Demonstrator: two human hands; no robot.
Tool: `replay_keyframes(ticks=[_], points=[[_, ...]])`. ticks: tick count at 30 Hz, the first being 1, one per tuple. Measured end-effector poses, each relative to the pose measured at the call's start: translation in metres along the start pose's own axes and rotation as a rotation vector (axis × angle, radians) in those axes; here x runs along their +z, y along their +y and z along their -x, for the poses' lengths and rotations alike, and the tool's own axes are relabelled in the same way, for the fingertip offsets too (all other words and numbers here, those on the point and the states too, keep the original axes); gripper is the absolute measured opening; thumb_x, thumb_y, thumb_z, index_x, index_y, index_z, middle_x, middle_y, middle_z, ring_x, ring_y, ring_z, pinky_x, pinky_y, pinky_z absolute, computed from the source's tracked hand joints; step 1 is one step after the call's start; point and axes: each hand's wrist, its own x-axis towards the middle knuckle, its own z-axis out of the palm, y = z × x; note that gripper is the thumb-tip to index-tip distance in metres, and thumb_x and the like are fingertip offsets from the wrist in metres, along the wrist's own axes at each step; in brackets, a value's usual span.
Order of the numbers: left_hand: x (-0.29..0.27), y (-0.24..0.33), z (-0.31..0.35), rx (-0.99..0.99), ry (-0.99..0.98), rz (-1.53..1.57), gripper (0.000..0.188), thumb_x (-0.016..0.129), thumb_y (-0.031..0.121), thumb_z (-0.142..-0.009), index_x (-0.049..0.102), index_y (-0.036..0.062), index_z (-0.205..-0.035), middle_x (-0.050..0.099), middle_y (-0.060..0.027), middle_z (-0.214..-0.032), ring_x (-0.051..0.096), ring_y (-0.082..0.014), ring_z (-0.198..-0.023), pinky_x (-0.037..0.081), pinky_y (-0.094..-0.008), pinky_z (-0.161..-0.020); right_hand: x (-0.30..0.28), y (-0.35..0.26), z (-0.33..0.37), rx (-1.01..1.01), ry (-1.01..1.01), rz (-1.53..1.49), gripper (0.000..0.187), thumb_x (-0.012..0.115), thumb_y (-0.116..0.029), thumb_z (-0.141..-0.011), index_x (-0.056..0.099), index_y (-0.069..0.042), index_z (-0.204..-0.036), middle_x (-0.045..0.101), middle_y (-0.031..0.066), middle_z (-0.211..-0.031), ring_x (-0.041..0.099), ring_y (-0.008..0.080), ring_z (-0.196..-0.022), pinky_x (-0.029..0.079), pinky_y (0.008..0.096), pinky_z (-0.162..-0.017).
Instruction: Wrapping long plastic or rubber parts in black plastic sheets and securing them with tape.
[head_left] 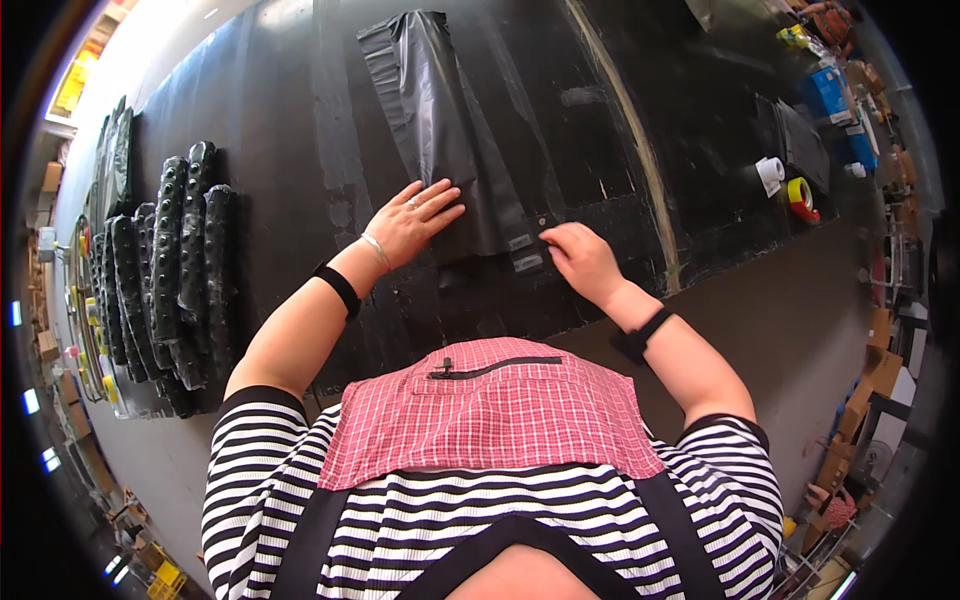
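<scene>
A long black plastic bag (435, 110) lies on the dark table in front of me, running away toward the far edge. My left hand (408, 222) rests flat on its near left part, fingers stretched out. Just beyond the bag's near right edge is my right hand (580, 258), with thumb and fingers drawn together. Whether anything small is pinched there, I cannot make out. Between that hand and the bag are two small pale labels, an upper label (518, 241) and a lower label (527, 262).
Several black bubble-wrapped rolls (168, 250) lie side by side at the left. On the right are a white tape roll (770, 175), a yellow and red tape roll (802, 198) and a dark flat sheet (800, 145). A blue box (830, 95) stands farther right, near crowded shelves.
</scene>
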Motion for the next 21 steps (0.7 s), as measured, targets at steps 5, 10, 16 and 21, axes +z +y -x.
replay_keyframes(ticks=[5, 10, 16, 21], points=[[-0.003, 0.002, 0.002, 0.042, 0.162, 0.094, 0.060, 0.067, 0.011, -0.076, 0.057, 0.0170, -0.135, 0.050, -0.0074, -0.142, 0.045, -0.0252, -0.136, 0.037, -0.0451, -0.114, 0.049, 0.012, -0.054, -0.283, -0.053, 0.095, 0.023, 0.064, -0.002, -0.079, 0.066, -0.010, -0.101, 0.062, 0.0056, -0.118, 0.057, 0.0267, -0.114, 0.049, 0.0360, -0.096], [0.019, -0.004, 0.006, -0.178, 0.256, 0.466, 0.039, 0.067, 0.003, -0.079, 0.067, 0.0092, -0.117, 0.064, -0.0082, -0.114, 0.060, -0.0244, -0.111, 0.048, -0.0350, -0.099, 0.059, 0.020, -0.069, -0.103, -0.048, -0.292, 0.011, 0.066, -0.003, -0.085, 0.066, -0.008, -0.095, 0.068, 0.0063, -0.105, 0.064, 0.0243, -0.107, 0.051, 0.0331, -0.091], [0.037, 0.000, 0.000, -0.805, 0.521, 1.213, 0.018, 0.064, 0.016, -0.097, 0.068, -0.0014, -0.100, 0.063, 0.0014, -0.084, 0.054, -0.0061, -0.082, 0.045, -0.0232, -0.075, 0.068, 0.018, -0.104, 0.444, 0.123, -0.848, 0.017, 0.068, -0.013, -0.094, 0.064, -0.001, -0.104, 0.064, -0.0020, -0.081, 0.059, 0.0058, -0.073, 0.049, 0.0232, -0.067], [0.054, -0.007, -0.003, -1.030, 0.510, 1.247, 0.033, 0.059, 0.029, -0.100, 0.068, -0.0015, -0.092, 0.055, 0.0033, -0.067, 0.050, -0.0056, -0.068, 0.041, -0.0242, -0.062, 0.074, 0.019, -0.120, 0.585, 0.094, -0.796, 0.019, 0.070, -0.019, -0.093, 0.066, 0.000, -0.094, 0.060, -0.0025, -0.072, 0.053, 0.0050, -0.064, 0.044, 0.0232, -0.059]])
